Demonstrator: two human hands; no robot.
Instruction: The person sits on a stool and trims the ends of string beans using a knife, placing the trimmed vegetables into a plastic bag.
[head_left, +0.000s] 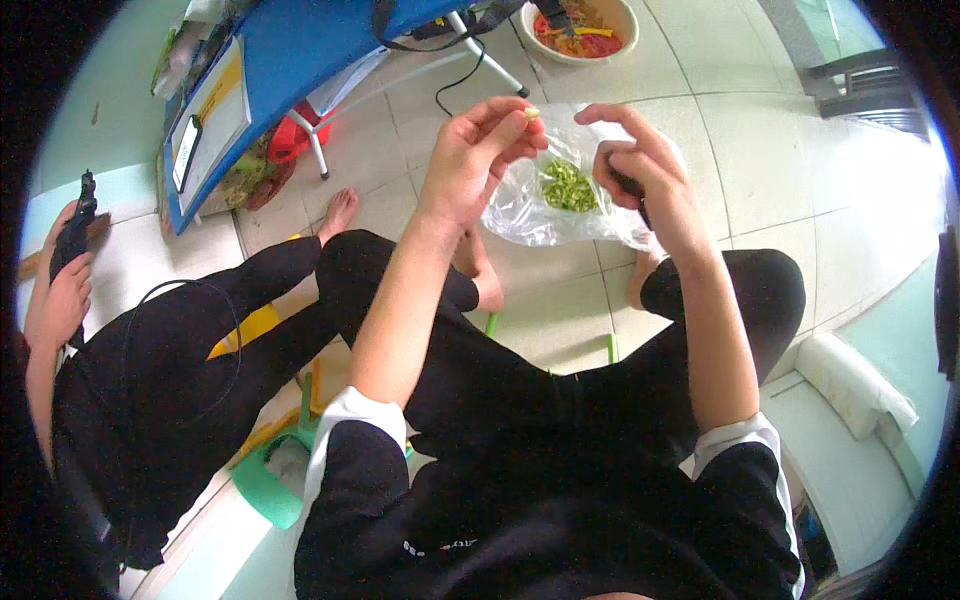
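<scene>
My left hand pinches a small pale green piece of vegetable between thumb and fingertips. To its right, my right hand is curled around a dark handle; what tool it belongs to cannot be told, as the fingers hide most of it. Below both hands a clear plastic bag lies spread on the tiled floor. Chopped green vegetable pieces are heaped on the bag, between the two hands in the view.
A blue table with white legs stands at the upper left, a phone on it. A cream basin with colourful scraps is at the top. Another person sits at left, holding a black device. A red bag lies under the table.
</scene>
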